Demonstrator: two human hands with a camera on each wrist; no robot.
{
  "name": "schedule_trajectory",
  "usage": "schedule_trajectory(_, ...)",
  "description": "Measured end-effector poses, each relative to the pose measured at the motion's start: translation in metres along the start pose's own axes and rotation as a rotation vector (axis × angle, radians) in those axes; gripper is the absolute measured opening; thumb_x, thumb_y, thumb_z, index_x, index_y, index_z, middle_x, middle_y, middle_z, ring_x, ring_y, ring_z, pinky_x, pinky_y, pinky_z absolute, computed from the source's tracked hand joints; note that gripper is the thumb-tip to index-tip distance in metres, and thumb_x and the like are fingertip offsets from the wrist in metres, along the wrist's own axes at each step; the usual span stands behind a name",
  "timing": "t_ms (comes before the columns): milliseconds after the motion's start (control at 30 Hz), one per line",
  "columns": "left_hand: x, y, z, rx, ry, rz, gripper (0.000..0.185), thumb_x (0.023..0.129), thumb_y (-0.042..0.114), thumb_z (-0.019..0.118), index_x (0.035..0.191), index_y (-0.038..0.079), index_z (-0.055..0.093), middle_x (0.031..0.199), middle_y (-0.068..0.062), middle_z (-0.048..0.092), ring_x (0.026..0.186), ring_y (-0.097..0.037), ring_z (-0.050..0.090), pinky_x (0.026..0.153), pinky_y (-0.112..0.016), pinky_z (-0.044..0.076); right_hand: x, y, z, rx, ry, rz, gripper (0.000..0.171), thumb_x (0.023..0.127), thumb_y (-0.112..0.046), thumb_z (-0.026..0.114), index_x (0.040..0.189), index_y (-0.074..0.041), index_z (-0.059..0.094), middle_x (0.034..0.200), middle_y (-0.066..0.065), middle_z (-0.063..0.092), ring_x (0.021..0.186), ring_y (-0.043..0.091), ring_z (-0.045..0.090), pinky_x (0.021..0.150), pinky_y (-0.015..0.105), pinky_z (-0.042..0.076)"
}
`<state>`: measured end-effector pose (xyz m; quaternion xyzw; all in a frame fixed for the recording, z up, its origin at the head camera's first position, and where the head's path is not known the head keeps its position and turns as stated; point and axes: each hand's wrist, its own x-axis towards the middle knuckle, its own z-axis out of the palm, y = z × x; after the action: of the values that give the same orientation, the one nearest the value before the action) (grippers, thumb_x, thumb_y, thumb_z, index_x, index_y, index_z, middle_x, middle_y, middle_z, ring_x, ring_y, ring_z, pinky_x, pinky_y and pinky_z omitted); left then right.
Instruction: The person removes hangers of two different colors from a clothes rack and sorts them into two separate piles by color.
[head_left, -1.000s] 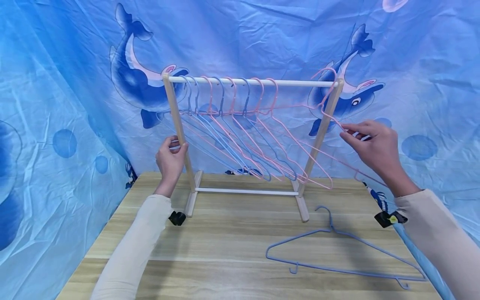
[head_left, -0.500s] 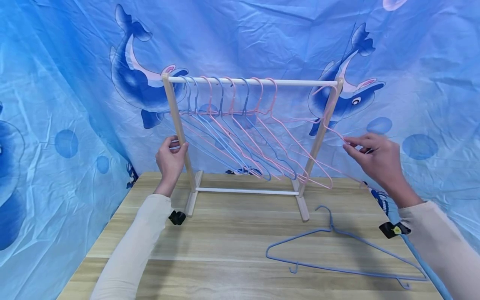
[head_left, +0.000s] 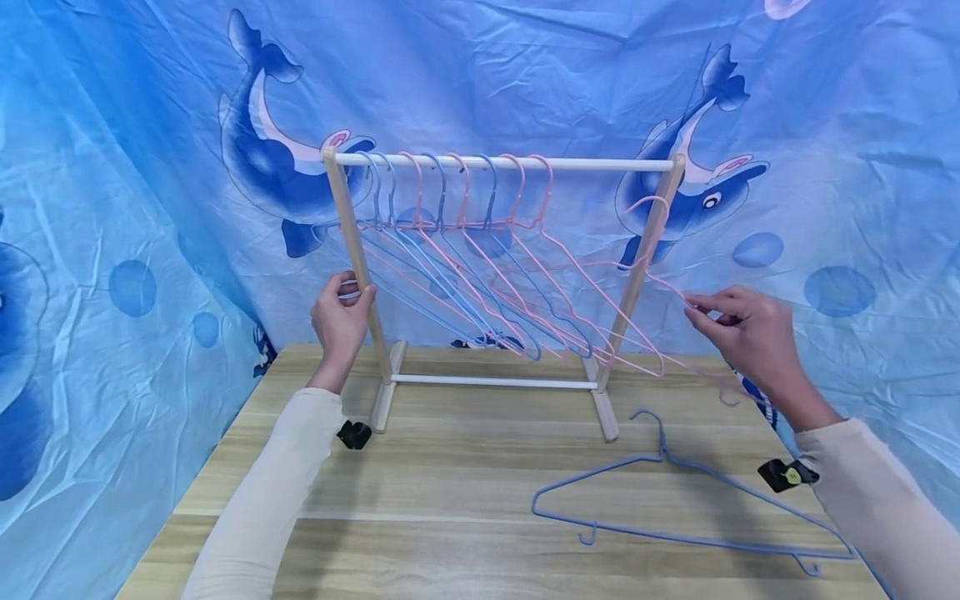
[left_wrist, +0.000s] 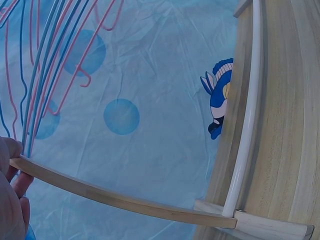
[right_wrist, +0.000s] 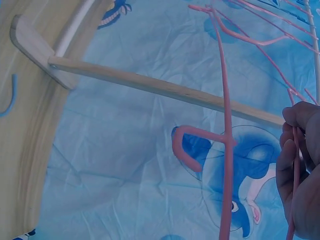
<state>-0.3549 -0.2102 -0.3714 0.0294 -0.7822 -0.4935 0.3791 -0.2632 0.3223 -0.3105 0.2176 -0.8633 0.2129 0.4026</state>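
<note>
A small clothes rack with wooden posts and a white top rod (head_left: pixel 600 164) stands on the table. My left hand (head_left: pixel 341 321) grips its left post (head_left: pixel 354 225), thumb in front; the left wrist view shows fingers around the wood (left_wrist: pixel 120 199). Several pink and blue hangers hang close together on the rod's left and middle. My right hand (head_left: pixel 750 333) pinches one shoulder of a pink hanger (head_left: pixel 667 283), held in the air by the right post. Its hook sits just below the rod's level. In the right wrist view, the fingers (right_wrist: pixel 287 165) curl round its wire.
A blue hanger (head_left: pixel 663 446) lies flat on the wooden table (head_left: pixel 450 483) at the front right, its hook toward the rack. Blue dolphin-print cloth (head_left: pixel 525 75) hangs behind and at both sides. A lower white bar (head_left: pixel 495 382) joins the rack's feet.
My right hand has lowered the pink hanger; its hook went from above the top rod to below it. The left hand has stayed on the post.
</note>
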Motion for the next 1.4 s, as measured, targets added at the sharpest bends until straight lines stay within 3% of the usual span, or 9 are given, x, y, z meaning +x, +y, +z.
schedule_trajectory(600,0.000,-0.001,0.002,0.001,-0.005,0.000,0.032,0.094,0.021,0.076,0.123,0.008,0.070,0.111,-0.016,0.074,0.095,-0.029,0.075,0.086,-0.045,0.061,-0.038,0.008,0.026,0.051,-0.057,0.024,0.017,0.080,0.003,0.083,0.096,-0.001,0.082,0.082,0.012,0.075,0.057,0.000,0.052,0.048,0.009,0.038)
schedule_trajectory(967,-0.001,0.000,0.004,0.005,-0.006,0.003,0.032,0.094,0.020,0.076,0.123,0.008,0.070,0.111,-0.015,0.075,0.094,-0.029,0.075,0.086,-0.045,0.061,-0.069,0.008,0.041,0.073,-0.114,0.109,0.014,0.082,0.001,0.081,0.096,-0.002,0.082,0.079,0.007,0.073,0.057,0.000,0.051,0.045,0.015,0.038)
schedule_trajectory(1200,-0.002,0.001,0.003,0.010,-0.005,0.004,0.033,0.095,0.022,0.075,0.124,0.009,0.070,0.111,-0.015,0.074,0.095,-0.028,0.075,0.084,-0.045,0.061,-0.089,0.002,0.041,0.067,-0.164,0.208,0.013,0.086,-0.008,0.081,0.099,-0.006,0.083,0.082,0.004,0.072,0.056,0.000,0.049,0.045,0.020,0.037)
schedule_trajectory(1400,-0.002,0.002,0.001,0.007,0.000,0.010,0.032,0.095,0.021,0.075,0.124,0.008,0.070,0.112,-0.015,0.074,0.095,-0.029,0.075,0.084,-0.047,0.061,-0.105,-0.006,0.045,0.128,-0.156,0.201,0.014,0.082,0.000,0.082,0.096,-0.003,0.083,0.082,0.007,0.075,0.057,0.000,0.050,0.046,0.015,0.039)
